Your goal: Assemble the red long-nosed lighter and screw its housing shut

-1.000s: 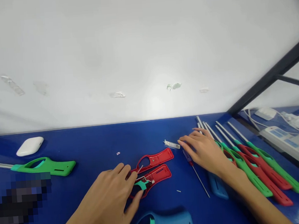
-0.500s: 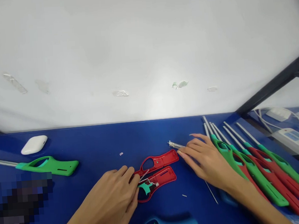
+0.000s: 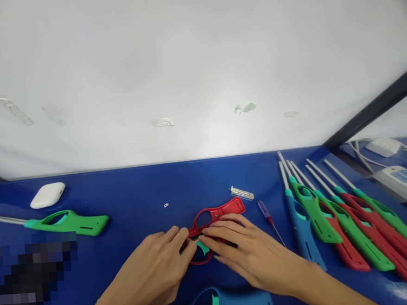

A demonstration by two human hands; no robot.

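An opened red lighter casing lies in two halves on the blue table, with a teal trigger in the nearer half. My left hand is closed, its thumb and forefinger pinching the front end of the casing. Over the nearer half reaches my right hand, fingers bent and tips together beside the trigger; whatever they pinch is hidden. Behind the casing rests a clear fuel tank with a metal valve end. A purple-handled screwdriver lies to the right.
Several green, red and blue lighters lie side by side at the right. A blue lighter is at the front edge, a green lighter at left. A white earbud case, a tiny pale part and a power strip are also there.
My right hand has let go of the clear fuel tank, which now lies on the table, and has moved left onto the red casing. My left hand stays at the casing's front end.
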